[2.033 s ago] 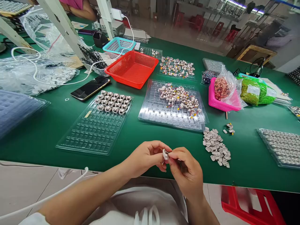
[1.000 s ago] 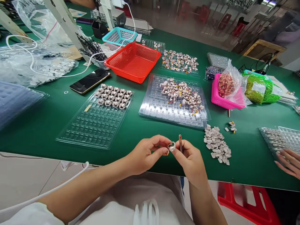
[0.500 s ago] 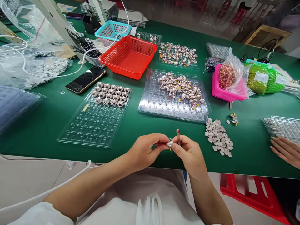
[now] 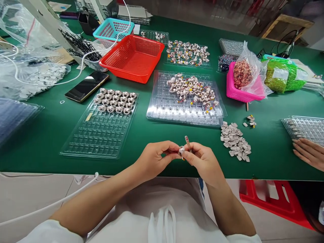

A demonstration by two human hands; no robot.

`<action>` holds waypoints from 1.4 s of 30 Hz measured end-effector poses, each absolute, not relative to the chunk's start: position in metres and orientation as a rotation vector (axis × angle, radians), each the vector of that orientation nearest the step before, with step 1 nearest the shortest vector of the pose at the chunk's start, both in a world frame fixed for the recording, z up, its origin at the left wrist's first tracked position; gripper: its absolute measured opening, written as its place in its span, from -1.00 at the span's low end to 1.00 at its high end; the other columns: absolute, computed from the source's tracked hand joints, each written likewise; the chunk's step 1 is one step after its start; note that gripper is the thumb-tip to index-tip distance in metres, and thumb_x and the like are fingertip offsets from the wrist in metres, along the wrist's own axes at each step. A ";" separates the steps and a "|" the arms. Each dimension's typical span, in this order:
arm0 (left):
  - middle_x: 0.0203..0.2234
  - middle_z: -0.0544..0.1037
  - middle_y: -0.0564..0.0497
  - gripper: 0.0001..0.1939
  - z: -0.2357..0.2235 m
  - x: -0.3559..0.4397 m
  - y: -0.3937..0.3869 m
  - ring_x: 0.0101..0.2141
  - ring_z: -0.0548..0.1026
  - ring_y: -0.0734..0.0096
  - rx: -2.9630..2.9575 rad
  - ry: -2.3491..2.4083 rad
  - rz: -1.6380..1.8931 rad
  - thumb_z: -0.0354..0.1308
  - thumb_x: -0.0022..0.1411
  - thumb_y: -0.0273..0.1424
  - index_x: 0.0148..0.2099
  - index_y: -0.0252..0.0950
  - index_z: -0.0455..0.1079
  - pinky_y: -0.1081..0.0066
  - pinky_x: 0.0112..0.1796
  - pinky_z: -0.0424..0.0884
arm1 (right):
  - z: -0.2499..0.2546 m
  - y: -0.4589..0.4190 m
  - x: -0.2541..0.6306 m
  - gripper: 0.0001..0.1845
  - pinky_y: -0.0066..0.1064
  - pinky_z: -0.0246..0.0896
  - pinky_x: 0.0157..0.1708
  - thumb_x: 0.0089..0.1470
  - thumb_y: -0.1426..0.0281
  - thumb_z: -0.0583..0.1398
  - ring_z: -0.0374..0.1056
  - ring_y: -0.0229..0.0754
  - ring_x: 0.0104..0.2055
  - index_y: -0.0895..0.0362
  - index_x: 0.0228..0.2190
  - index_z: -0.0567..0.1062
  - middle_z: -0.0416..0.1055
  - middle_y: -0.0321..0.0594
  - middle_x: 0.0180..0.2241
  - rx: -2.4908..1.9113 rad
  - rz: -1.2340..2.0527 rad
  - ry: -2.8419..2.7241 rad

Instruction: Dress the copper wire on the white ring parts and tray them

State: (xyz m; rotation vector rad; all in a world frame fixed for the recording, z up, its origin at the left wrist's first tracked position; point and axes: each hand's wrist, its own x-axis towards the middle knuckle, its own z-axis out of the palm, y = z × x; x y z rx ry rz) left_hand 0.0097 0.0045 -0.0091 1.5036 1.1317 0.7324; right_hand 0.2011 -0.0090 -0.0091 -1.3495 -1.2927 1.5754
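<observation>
My left hand (image 4: 158, 158) pinches a small pearly earbud housing (image 4: 181, 150) between thumb and fingertips, above the table's front edge. A bit of yellow shows beneath it. My right hand (image 4: 206, 163) is closed, its thumb pressing the same housing from the right. Between its fingers stands a thin flat stick (image 4: 187, 141) with reddish marks at the upper end. Beyond the hands, a stack of clear trays (image 4: 159, 113) bears a heap of similar housings with wires (image 4: 189, 88). To the right lies a pile of small pale caps (image 4: 234, 141).
At left, a clear tray (image 4: 93, 141) has rows of shiny housings (image 4: 116, 100) at its far end, near a phone (image 4: 87, 86). A red basket (image 4: 133, 64) and a pink basket (image 4: 243, 96) stand farther back. Another person's hand (image 4: 310, 153) rests by a tray at right.
The view has shifted slightly, moving the table items a little up and left. The stick in my right hand leans more to the left. Both hands keep the housing between them.
</observation>
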 end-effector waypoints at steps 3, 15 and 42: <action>-0.34 0.70 0.03 -0.92 -0.010 0.009 0.004 -0.30 0.64 0.31 1.463 1.132 0.738 0.26 0.23 -0.39 -0.24 -0.22 0.59 0.43 -0.20 0.51 | -0.010 -0.010 0.202 -0.75 -0.44 0.17 -0.48 0.16 0.20 0.27 0.25 -0.27 -0.45 0.13 -0.37 0.57 0.45 -0.26 -0.46 -1.370 1.518 -1.362; -0.40 0.68 0.04 -0.88 -0.009 0.007 0.004 -0.34 0.62 0.34 1.002 1.056 0.817 0.39 0.07 -0.42 -0.28 -0.29 0.57 0.38 -0.20 0.57 | -0.014 -0.020 0.204 -0.68 -0.45 0.31 -0.47 0.21 0.57 0.16 0.40 -0.26 -0.38 0.02 -0.09 0.56 0.48 -0.18 -0.28 -1.029 0.794 -1.932; -0.48 0.66 -0.02 -0.57 -0.010 -0.001 0.011 -0.44 0.64 0.38 0.531 0.829 0.614 0.55 -0.07 -0.36 -0.16 -0.43 0.56 0.42 -0.33 0.56 | -0.018 -0.013 0.211 -0.46 -0.32 0.30 -0.43 0.18 0.62 0.16 0.36 -0.17 -0.44 0.00 0.14 0.39 0.55 -0.16 -0.31 -0.732 0.378 -2.274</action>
